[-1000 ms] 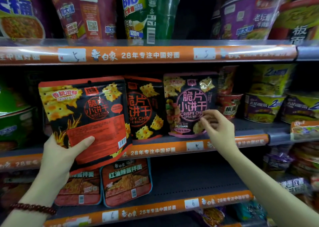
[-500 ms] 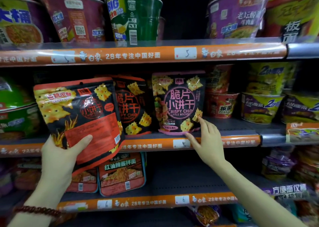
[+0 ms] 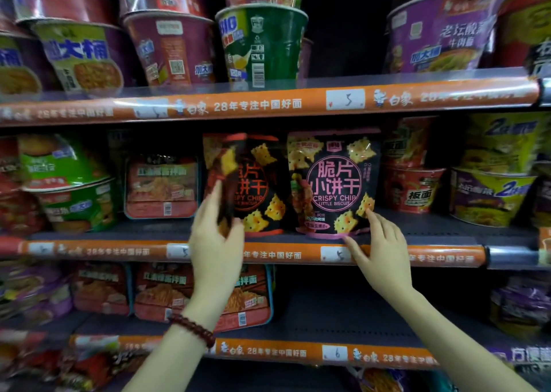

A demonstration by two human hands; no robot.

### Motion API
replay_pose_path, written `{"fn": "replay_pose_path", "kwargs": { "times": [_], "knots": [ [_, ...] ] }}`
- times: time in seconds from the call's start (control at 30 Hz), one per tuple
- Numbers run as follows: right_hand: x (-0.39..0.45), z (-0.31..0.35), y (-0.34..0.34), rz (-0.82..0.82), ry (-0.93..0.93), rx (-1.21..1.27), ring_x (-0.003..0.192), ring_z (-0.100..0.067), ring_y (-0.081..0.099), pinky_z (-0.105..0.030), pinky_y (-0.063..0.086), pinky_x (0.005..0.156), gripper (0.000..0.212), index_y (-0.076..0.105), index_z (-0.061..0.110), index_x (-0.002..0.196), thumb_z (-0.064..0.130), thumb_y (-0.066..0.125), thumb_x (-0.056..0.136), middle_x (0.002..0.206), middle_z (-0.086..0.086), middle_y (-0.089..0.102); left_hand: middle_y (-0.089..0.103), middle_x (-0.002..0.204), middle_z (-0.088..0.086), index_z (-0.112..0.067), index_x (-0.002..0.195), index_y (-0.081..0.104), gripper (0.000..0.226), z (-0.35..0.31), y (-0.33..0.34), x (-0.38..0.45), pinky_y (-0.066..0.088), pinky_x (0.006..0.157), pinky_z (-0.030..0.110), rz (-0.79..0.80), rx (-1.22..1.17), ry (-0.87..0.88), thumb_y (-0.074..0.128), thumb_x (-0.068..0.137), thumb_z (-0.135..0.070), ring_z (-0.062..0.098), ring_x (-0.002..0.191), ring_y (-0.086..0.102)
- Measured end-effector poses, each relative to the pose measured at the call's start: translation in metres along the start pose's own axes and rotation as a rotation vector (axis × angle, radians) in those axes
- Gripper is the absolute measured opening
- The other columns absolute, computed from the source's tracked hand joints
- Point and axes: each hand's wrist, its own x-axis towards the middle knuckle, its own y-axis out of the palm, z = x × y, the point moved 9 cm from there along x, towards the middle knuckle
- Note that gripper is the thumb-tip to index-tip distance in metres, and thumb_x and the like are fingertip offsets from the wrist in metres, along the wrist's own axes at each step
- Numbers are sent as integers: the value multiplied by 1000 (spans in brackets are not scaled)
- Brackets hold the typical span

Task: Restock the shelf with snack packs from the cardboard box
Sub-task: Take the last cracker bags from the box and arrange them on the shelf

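left hand (image 3: 216, 251) moved orange pack (image 3: 226, 176) onto shelf (image 3: 417, 256), fingers gripping; right hand (image 3: 384, 257) fingers relaxed.

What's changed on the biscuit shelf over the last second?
The left hand has carried its red-and-black crispy chip pack rightward and onto the middle shelf, turned edge-on beside the red-and-black pack already standing there; it still grips it. The right hand dropped from the front of the pink-and-black crispy chip pack to its lower right corner. Both shelved packs stayed put.
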Motion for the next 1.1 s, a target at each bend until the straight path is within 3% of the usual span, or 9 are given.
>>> {"fn": "replay_pose_path", "kwargs": {
  "times": [0.1, 0.4, 0.47, 0.5, 0.57, 0.63, 0.83, 0.93, 1.1],
  "knots": [
    [-1, -1, -1, 7, 1, 2, 127, -31, 46, -42, 36, 106, 72, 44, 4, 139, 48, 60, 84, 135, -14, 53, 32, 153, -4, -33, 145, 37, 64, -19, 33, -6, 29, 116, 42, 131, 153, 61, 63, 89, -18, 14, 144, 24],
    [1, -4, 0, -5, -20, 10, 127, -27, 45, -39, 36, 106, 72, 43, 8, 140, 55, 54, 87, 136, -10, 52, 35, 153, 1, -37, 141, 40, 45, -4, 35, -1, 27, 114, 53, 68, 88, 39, 46, 96, -35, 23, 145, 24],
    [1, -4, 0, -10, -23, 12, 126, -27, 46, -39, 36, 106, 74, 44, 7, 140, 59, 50, 87, 136, -10, 53, 56, 135, 9, -44, 140, 38, 43, -6, 21, 0, 47, 97, 55, 28, 56, 62, 40, 97, -41, 32, 124, 52],
    [1, -4, 1, -11, -22, 11, 126, -27, 46, -39, 36, 106, 75, 44, 7, 140, 61, 48, 87, 136, -10, 53, 65, 113, 9, -41, 138, 41, 40, -11, 10, 0, 58, 80, 39, -13, 29, 86, 38, 99, -38, 21, 98, 67],
    [1, -4, 1, -23, -22, 7, 126, -28, 46, -39, 37, 105, 77, 44, 7, 139, 63, 43, 85, 135, -10, 53, 58, 75, -1, -27, 129, 51, 32, -16, -14, 4, 42, 48, 10, -91, 5, 111, 38, 101, -28, 0, 52, 51],
    [0, -3, 0, -39, -22, 13, 125, -29, 48, -40, 38, 104, 78, 45, 7, 138, 62, 39, 84, 134, -11, 54, 51, 70, -5, -20, 116, 57, 26, -9, -33, 13, 37, 54, 11, -129, -52, 72, 37, 101, -28, 0, 53, 44],
    [-1, -3, 0, -38, -13, 21, 125, -29, 47, -42, 38, 104, 74, 45, 8, 139, 55, 49, 83, 135, -11, 54, 62, 104, -14, -47, 103, 59, 16, 34, -27, 44, 44, 93, 32, 99, -191, -91, 51, 94, -37, -2, 94, 57],
    [-1, -3, 0, -34, -11, 23, 126, -29, 46, -42, 37, 105, 76, 44, 8, 140, 59, 46, 83, 135, -11, 53, 64, 107, -13, -25, 118, 55, 52, 44, -20, 48, 43, 91, 31, 162, -92, -114, 76, 71, -33, 5, 100, 59],
    [0, -2, 1, -33, -19, 12, 126, -28, 47, -42, 38, 105, 79, 44, 9, 140, 63, 37, 83, 136, -10, 53, 64, 90, -18, -33, 89, 58, 36, 49, -2, 56, 47, 77, 24, 302, -59, -124, 82, 69, -14, -5, 83, 60]
  ]
}}
